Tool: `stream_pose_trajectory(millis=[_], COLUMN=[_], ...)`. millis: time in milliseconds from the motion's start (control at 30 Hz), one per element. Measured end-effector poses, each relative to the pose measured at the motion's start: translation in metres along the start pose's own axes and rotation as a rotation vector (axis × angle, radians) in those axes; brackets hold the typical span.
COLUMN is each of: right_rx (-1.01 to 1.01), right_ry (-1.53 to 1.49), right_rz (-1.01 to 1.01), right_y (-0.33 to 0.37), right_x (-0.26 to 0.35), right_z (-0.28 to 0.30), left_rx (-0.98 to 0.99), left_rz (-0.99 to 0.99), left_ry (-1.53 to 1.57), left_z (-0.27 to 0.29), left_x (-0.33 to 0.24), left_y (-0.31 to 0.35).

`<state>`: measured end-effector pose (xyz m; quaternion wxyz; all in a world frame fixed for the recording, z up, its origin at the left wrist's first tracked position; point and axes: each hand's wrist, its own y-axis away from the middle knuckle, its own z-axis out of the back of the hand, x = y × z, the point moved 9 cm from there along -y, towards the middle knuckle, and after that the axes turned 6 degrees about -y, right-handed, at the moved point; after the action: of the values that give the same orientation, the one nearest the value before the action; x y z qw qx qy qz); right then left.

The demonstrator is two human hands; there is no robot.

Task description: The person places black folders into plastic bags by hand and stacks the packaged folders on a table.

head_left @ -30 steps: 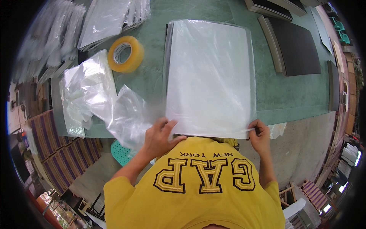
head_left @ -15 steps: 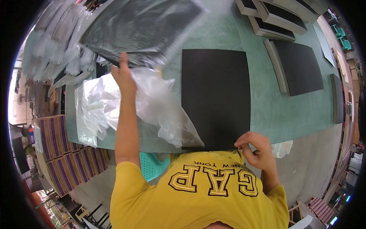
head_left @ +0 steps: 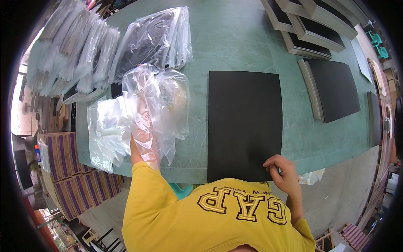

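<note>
A crumpled clear plastic bag (head_left: 172,90) drapes over my left hand (head_left: 145,82) and forearm. The plastic blurs the fingers, so their grip is hidden. Just beyond that hand lies a stack of black sheets in clear bags (head_left: 147,38). In front of me is a flat black board (head_left: 245,122), its near edge close to my shirt. At the board's near right corner rests my right hand (head_left: 283,170), fingers curled and closed. Whether they pinch the corner or anything else cannot be made out.
More clear plastic bags (head_left: 110,126) lie left of my arm. Bagged sheets (head_left: 71,50) pile up at the far left. Toward the right are a stack of black boards (head_left: 333,90) and several thick black-topped stacks (head_left: 312,31) on the green table (head_left: 226,38). Boxes (head_left: 84,189) stand below left.
The bagged black sheet near my left hand has come down onto the stack at the far left. Loose plastic has shifted off the board's left edge and over my left arm. My right hand stays near the corner.
</note>
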<state>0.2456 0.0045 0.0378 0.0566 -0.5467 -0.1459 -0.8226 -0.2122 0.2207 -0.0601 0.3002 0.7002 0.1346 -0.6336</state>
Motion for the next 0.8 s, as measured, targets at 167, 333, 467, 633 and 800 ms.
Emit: stream_pose_trajectory(millis=[167, 333, 467, 633, 800], right_rx=[0.092, 0.1, 0.176, 0.241, 0.174], right_ry=[0.079, 0.067, 0.029, -0.341, -0.975], right_rz=[-0.037, -0.097, -0.132, -0.182, -0.198], right_y=[-0.004, 0.005, -0.003, -0.043, -0.095], right_x=[-0.003, -0.027, -0.033, -0.033, -0.021], right_z=[-0.01, -0.009, -0.017, -0.044, -0.074], left_rx=[-0.039, -0.024, -0.019, -0.196, 0.344], left_rz=[-0.056, -0.095, -0.126, -0.602, -0.821], left_ry=[-0.284, -0.551, -0.766, -0.667, -0.41], left_z=[0.017, 0.017, 0.015, -0.048, -0.167], left_x=[-0.014, -0.015, -0.021, -0.082, -0.055], left_y=[-0.004, -0.004, -0.001, 0.096, 0.241])
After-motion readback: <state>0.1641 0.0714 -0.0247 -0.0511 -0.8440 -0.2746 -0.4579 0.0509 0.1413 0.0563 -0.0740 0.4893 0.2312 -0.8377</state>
